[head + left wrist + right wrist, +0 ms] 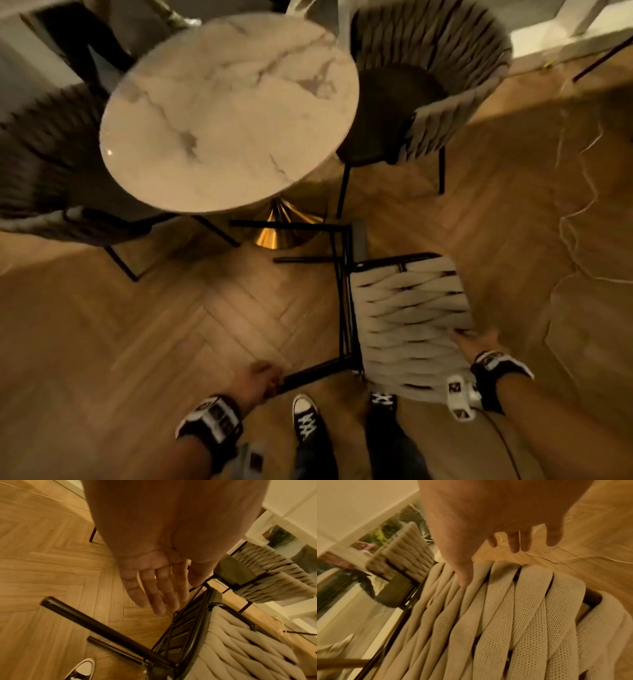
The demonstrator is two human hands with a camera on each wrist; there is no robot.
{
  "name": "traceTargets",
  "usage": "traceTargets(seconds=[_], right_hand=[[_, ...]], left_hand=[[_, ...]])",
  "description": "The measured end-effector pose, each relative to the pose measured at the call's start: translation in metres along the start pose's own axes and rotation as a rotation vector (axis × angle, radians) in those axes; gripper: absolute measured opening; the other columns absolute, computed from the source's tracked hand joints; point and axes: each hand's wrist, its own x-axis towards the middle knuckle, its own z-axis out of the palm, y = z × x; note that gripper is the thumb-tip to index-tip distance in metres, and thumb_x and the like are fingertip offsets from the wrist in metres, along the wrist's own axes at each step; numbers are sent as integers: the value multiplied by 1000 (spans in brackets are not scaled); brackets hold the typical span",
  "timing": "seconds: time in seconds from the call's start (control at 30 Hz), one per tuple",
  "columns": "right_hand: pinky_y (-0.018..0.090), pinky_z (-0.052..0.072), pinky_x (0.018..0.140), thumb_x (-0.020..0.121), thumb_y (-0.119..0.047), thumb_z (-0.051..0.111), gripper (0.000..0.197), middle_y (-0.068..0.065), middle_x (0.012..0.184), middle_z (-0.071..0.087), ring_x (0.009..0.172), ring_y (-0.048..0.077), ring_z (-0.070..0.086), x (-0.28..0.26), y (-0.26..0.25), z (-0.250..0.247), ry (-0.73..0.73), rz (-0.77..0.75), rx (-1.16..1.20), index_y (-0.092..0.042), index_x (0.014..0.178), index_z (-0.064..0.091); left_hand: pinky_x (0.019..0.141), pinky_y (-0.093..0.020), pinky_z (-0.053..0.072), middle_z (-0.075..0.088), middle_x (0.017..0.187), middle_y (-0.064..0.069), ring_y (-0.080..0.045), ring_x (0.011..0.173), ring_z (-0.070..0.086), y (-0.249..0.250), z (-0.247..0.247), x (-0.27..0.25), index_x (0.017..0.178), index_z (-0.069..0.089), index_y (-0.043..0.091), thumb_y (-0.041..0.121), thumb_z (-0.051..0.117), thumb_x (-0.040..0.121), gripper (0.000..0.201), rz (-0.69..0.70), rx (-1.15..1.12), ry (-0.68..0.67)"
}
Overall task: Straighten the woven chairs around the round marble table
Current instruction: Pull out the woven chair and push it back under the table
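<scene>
A beige woven chair [407, 315] lies tipped on its side on the wood floor, its black legs pointing left toward the round marble table [226, 113]. My left hand [262, 375] hovers at the end of the nearest black leg [315, 371]. The left wrist view shows that hand [171, 588] with straight fingers above the leg [102, 628], holding nothing. My right hand [474, 342] is at the far edge of the woven back. In the right wrist view this hand [489, 566] has its thumb on the straps [505, 615] and its fingers spread past the edge.
Two more woven chairs stand upright at the table, one right [428, 68] and one left [44, 164]. The table's gold cone base [281, 229] is close to the fallen chair's legs. A thin cable [575, 205] trails over the floor at right. My shoes [305, 418] are beside the chair.
</scene>
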Motion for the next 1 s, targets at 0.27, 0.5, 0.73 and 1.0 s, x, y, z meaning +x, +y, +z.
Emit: traceTargets(seconds=[0.27,0.5,0.73,1.0], right_hand=[[51,33,114,66,-49,85,101,16,151,45,136,40,43,49,-6,-8,-271,15,196,-10,148,40],[46,38,110,73,-30,85,81,12,142,54,128,33,51,-37,-40,-9,-246,-253,326,-8,141,47],[41,53,88,66,-44,86,59,9,109,71,98,27,65,-143,-127,-3,-213,-488,283,-11,111,67],[42,55,83,69,-55,77,62,7,107,68,99,30,64,-233,-199,15,-132,-656,-82,-13,111,61]], left_hand=[[55,-24,45,69,87,-8,-17,69,60,36,32,38,101,69,3,19,55,96,22,-25,-45,4],[37,-15,41,64,88,-13,-14,59,54,44,57,22,102,63,0,16,52,97,20,-71,-30,-51],[79,-36,52,62,128,-4,-24,109,60,58,59,-5,129,57,20,61,66,78,66,-59,-286,-129],[99,-57,34,38,154,-6,-30,138,39,51,12,-23,148,30,35,89,55,59,107,-104,-369,-308]])
